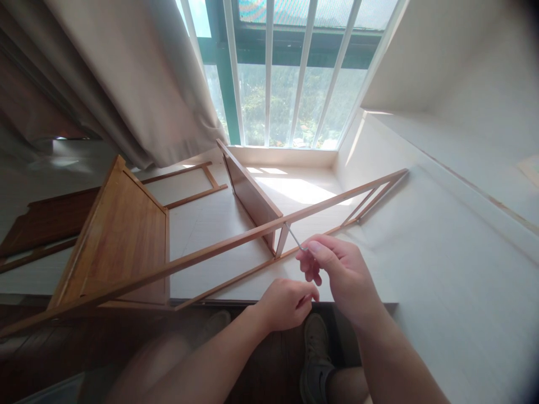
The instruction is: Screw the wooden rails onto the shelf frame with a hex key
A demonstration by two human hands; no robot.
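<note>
My right hand (332, 264) pinches the short end of a metal hex key (296, 235). The key's far end meets the upper rail of a wooden frame (236, 240), near where a dark wooden shelf panel (252, 193) joins it. Just below and to the left, my left hand (288, 303) hangs in front of the frame with its fingers curled in; whether anything is inside them is hidden. A second, broader wooden panel (126, 241) stands against the frame at the left.
Another wooden frame (189, 199) and a brown board (54, 219) lie behind on the pale platform (197, 241). A beige curtain (138, 84) hangs at the left of a barred window (286, 101). A white wall (455, 264) rises at the right. My shoe (315, 342) is below on the dark floor.
</note>
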